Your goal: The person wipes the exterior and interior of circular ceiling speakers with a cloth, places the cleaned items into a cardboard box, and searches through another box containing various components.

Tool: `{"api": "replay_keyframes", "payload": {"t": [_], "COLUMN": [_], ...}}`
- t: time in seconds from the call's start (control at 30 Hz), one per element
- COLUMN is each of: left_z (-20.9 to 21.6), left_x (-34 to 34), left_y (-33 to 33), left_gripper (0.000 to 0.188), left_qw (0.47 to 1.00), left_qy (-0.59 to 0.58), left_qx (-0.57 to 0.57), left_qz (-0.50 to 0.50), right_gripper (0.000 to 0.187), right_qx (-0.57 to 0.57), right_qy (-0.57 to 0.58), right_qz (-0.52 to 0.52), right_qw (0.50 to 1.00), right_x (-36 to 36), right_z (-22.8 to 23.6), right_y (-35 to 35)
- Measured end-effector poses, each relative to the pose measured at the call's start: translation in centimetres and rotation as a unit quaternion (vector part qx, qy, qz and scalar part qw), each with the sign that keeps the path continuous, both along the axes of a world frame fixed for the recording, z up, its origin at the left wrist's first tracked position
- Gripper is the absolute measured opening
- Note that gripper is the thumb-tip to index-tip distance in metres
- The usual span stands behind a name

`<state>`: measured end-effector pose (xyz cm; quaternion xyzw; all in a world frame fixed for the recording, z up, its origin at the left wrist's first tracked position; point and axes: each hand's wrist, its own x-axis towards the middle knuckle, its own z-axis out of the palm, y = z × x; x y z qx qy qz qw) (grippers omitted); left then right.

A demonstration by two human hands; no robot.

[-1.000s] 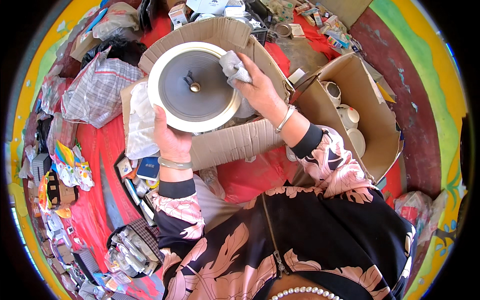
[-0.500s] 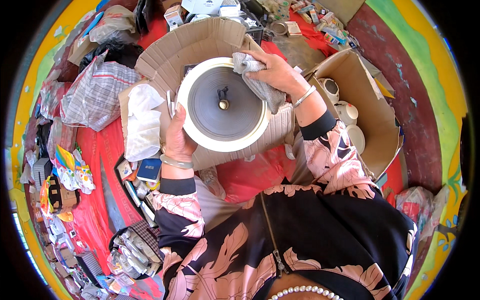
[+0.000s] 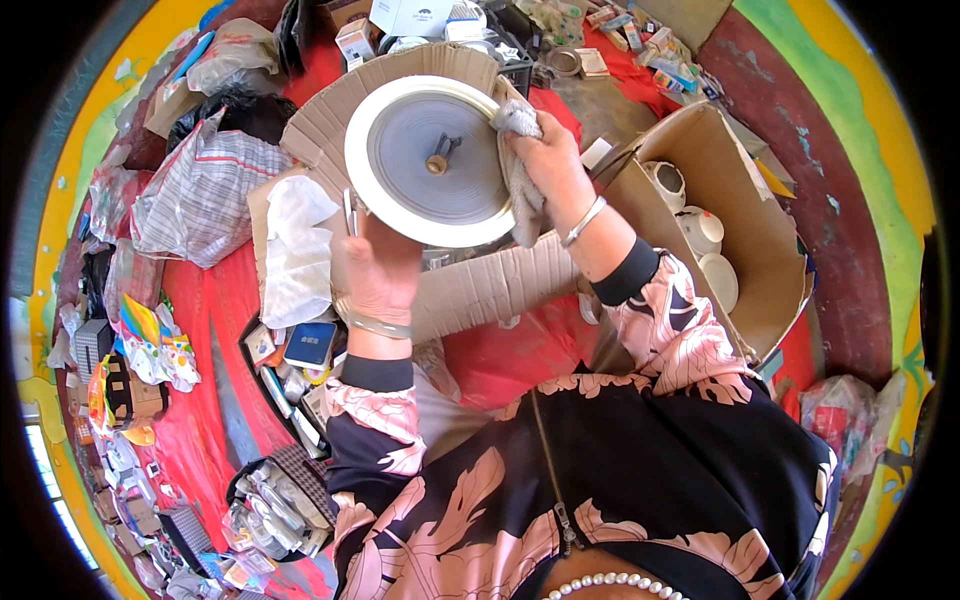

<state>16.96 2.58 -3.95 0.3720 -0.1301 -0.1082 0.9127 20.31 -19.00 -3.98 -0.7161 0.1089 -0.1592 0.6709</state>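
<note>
A round light fixture (image 3: 425,205) with a broad cream rim, a ridged grey inside and a small central socket is held tilted over an open cardboard box (image 3: 490,285). My left hand (image 3: 383,275) is under its near left side. The thumb stands off the rim, and the fingers are hidden beneath the fixture. My right hand (image 3: 553,165) is closed on a grey cloth (image 3: 522,185), pressing it against the right edge of the rim. White sheets (image 3: 298,245) of thin wrapping hang over the box's left flap.
At right, another cardboard box (image 3: 755,230) holds several white round pieces (image 3: 700,230). A plaid bag (image 3: 205,195) lies at the left on red sheeting (image 3: 195,330). Nearer are open cases of small goods (image 3: 275,510) and a dark blue box (image 3: 310,343). More goods (image 3: 480,30) lie at the back.
The light fixture has moved away from me, slightly left, and tilted. My left thumb has come off its rim. My right hand and the cloth have shifted slightly down along the right edge.
</note>
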Motion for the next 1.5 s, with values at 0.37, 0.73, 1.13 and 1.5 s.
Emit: {"api": "replay_keyframes", "payload": {"t": [0.37, 0.73, 1.13, 1.5], "left_z": [0.5, -0.2, -0.6, -2.4], "left_x": [-1.4, -0.5, -2.5, -2.1], "left_y": [-2.4, 0.6, -3.0, -2.0], "left_gripper": [0.072, 0.048, 0.074, 0.063], "left_qw": [0.991, 0.981, 0.991, 0.99], "left_qy": [0.06, 0.123, 0.08, 0.125], "left_qx": [-0.057, -0.041, 0.089, 0.046], "left_qz": [0.105, 0.143, 0.054, 0.039], "right_gripper": [0.03, 0.033, 0.039, 0.06], "right_qx": [0.038, -0.056, -0.175, -0.354], "right_qy": [-0.039, -0.158, -0.191, -0.336], "right_qz": [-0.077, -0.164, -0.09, 0.123], "right_qw": [0.996, 0.972, 0.962, 0.864], "right_x": [-0.5, 1.4, 0.8, -1.6], "right_z": [-3.3, -1.1, -1.1, 2.2], "right_y": [4.0, -1.1, 4.1, 6.2]}}
